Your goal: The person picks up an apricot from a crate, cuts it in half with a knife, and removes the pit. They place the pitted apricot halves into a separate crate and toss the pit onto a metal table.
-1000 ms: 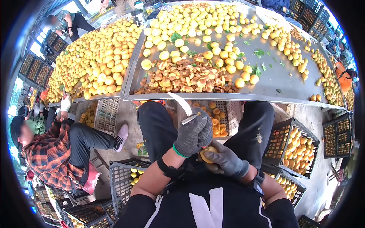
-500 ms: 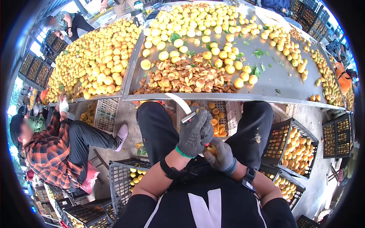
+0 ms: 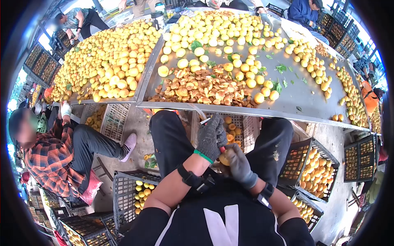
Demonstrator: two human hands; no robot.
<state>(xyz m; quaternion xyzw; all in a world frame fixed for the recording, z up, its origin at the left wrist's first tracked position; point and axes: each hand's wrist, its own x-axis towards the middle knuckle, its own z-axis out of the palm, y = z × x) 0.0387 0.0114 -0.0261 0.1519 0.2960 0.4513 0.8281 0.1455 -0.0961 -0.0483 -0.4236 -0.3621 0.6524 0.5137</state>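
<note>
My left hand (image 3: 210,139), in a dark grey knit glove with a green cuff, is closed around a knife (image 3: 198,111). Its pale curved blade points up and away from me, toward the table edge. A red end (image 3: 223,149) sticks out below the fist and meets a yellow apricot-like fruit (image 3: 224,160). That fruit is gripped in my right hand (image 3: 240,167), gloved in grey, just below and right of the left. The fingers partly hide it. Both hands are over my lap, above a crate (image 3: 248,130) holding orange fruit pieces.
A metal table (image 3: 303,96) carries many yellow fruits (image 3: 221,30) and a heap of brown-orange pieces (image 3: 207,88). Fruit-filled black crates (image 3: 318,172) stand at my right, another crate (image 3: 125,197) at my left. A person in a plaid shirt (image 3: 53,160) sits on the left.
The knife blade has tilted and dropped lower, now nearer the table edge. My left hand has turned slightly, and my right fingers have shifted, exposing more of the fruit. The view has moved slightly.
</note>
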